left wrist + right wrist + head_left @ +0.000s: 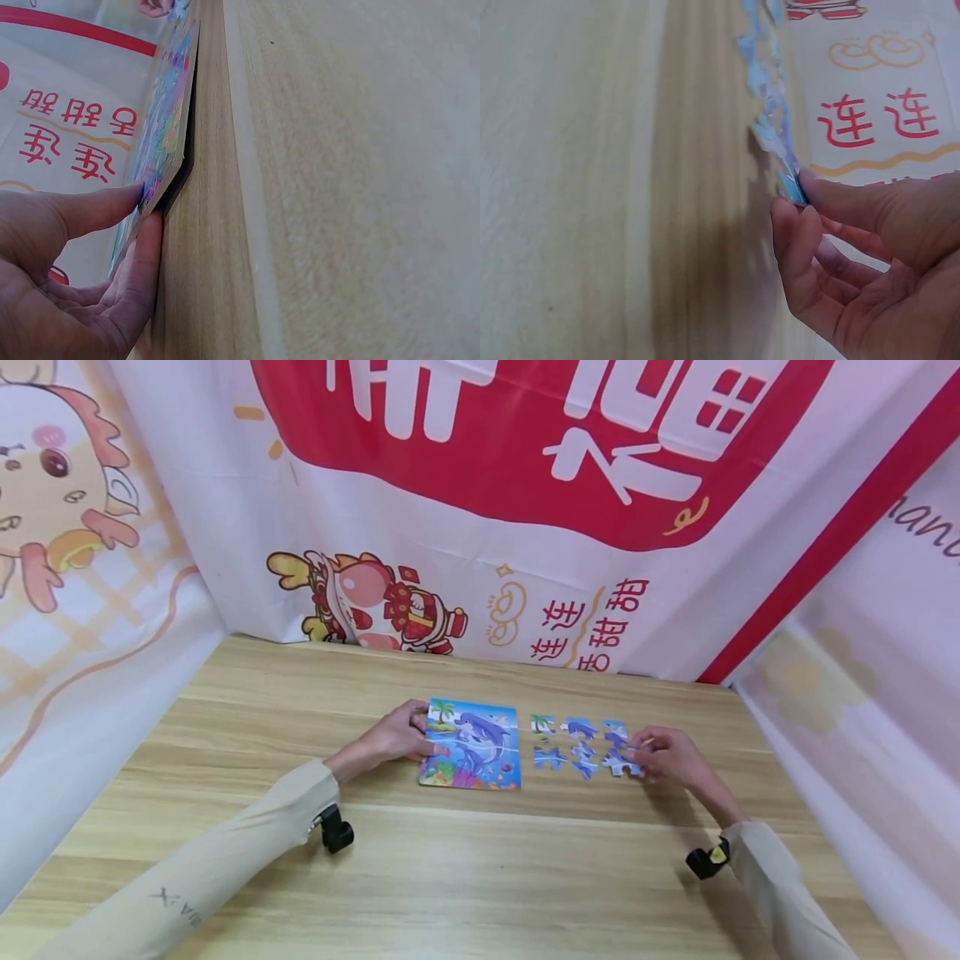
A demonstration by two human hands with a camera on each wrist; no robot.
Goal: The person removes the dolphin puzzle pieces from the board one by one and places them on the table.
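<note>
A square dolphin jigsaw puzzle board [480,752] is in the middle of the head view. My left hand [405,732] pinches its left edge, thumb on the picture and fingers beneath. In the left wrist view the board [166,124] is tilted up off the wood at the near edge. To its right, several loose jigsaw pieces [582,752] are set out in two rows. My right hand [667,756] pinches the lower right jigsaw piece [621,762] between thumb and fingertips. The right wrist view shows that piece [789,184] tilted, its far end near the others.
A wood-grain table [465,877] carries everything, with bare wood in front of the board. Behind it hangs a printed red and white cloth [465,493]. More printed cloth [67,568] closes the left side, and a pale wall [885,693] the right.
</note>
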